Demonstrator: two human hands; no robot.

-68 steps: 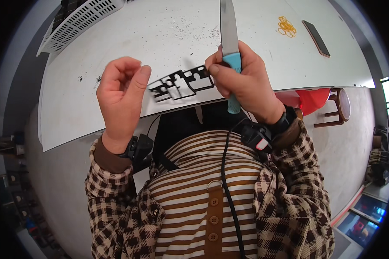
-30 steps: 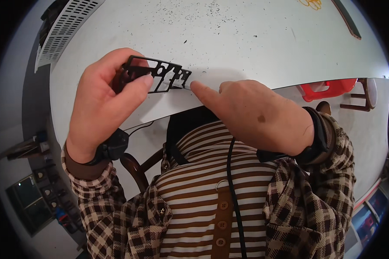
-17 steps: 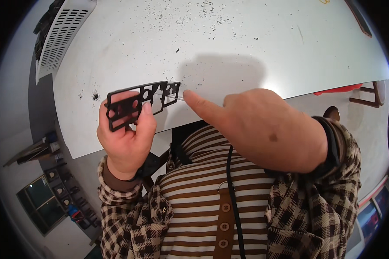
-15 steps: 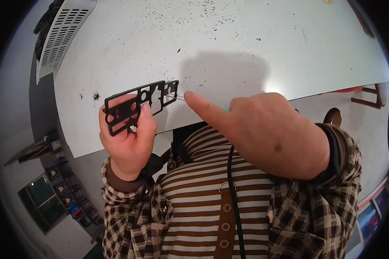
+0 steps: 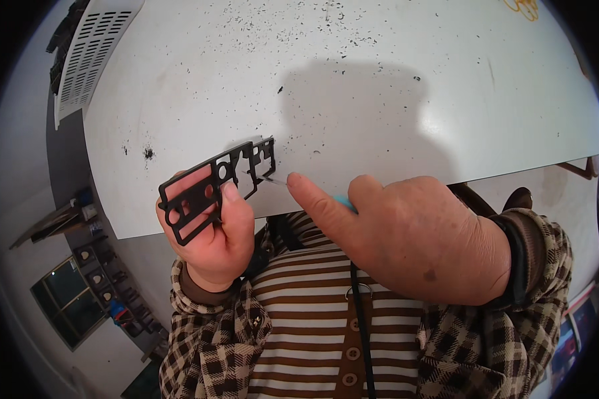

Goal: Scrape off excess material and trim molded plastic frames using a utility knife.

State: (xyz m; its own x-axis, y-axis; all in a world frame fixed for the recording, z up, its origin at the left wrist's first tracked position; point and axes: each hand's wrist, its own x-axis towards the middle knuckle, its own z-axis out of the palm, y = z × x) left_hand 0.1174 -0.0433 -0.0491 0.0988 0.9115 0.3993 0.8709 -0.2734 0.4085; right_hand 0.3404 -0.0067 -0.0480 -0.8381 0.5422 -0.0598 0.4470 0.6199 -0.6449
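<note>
My left hand [image 5: 216, 243] is closed on a black plastic frame [image 5: 194, 207], thin and flat with several round and square cutouts. The thumb presses its near face and the fingers lie behind it. My right hand [image 5: 406, 233] grips a slim tool with a light-blue handle [image 5: 343, 201], mostly hidden in the palm. Its index finger stretches along a thin metal blade [image 5: 276, 180], whose tip reaches the narrow right end of the frame. Whether the tip touches the plastic is hard to tell.
Small black shavings [image 5: 313, 26] are scattered over the white table [image 5: 233, 86], with a denser dark clump [image 5: 148, 153] at left. A white slotted basket [image 5: 93, 63] holding black pieces stands at the far left. Yellow loops [image 5: 524, 8] lie at the far right.
Both hands have come slightly nearer to my body, and the black frame has moved down with them. The blade has stayed at the frame's right end.
</note>
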